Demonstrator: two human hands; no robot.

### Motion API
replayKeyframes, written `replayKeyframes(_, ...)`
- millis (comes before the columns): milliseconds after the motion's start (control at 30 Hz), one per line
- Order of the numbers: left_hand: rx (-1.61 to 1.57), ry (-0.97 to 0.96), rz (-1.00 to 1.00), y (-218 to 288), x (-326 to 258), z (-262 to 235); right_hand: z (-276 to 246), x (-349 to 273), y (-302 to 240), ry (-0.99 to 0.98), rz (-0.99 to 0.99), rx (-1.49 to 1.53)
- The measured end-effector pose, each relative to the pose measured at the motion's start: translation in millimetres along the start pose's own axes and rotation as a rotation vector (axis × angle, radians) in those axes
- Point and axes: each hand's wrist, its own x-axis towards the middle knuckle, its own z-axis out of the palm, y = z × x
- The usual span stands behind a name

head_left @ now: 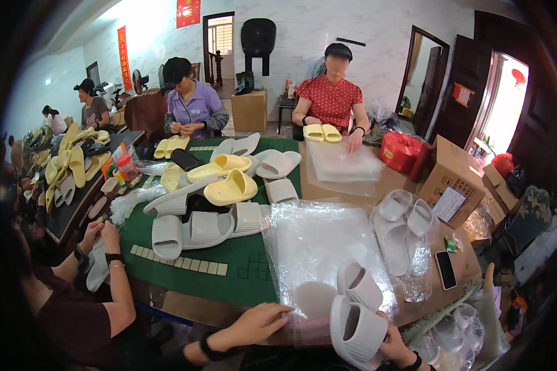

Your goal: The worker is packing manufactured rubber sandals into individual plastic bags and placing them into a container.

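My right hand (395, 341) is closed round the heel ends of a pair of light grey slide slippers (357, 331). They are raised above the near edge of a stack of clear plastic bags (322, 247), one slipper partly behind the other. My left hand (257, 321) is stretched out with its fingers extended, and the fingertips are at the near left corner of the bags. Nothing shows in its grasp. To the right of the stack lie more grey slippers (395, 241) in clear plastic.
Grey and yellow slippers (232, 187) are heaped on the green mat (247, 287). A phone (445, 270) lies at the right, near a cardboard box (453, 182) and a red roll (402, 151). Bagged slippers (452, 337) are at lower right. Co-workers sit across and at left.
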Motion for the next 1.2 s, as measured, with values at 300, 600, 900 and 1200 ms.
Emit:
replayKeyframes(300,0.955,0.268,0.387,-44.0,44.2,90.5,-5.7,-1.4,-23.0,-0.317,0.032,-0.133)
replayKeyframes(600,0.830,0.353,0.342,-66.3,48.9,114.5,-1.1,-2.4,-37.0,-0.419,0.080,-0.174)
replayKeyframes(900,0.838,0.244,0.318,-72.8,53.1,113.9,-6.0,-9.2,-13.2,-0.490,0.177,-0.093)
replayKeyframes(1200,0.956,0.276,0.219,-64.5,62.9,105.0,-17.1,-9.9,4.1,-0.667,0.126,-0.027)
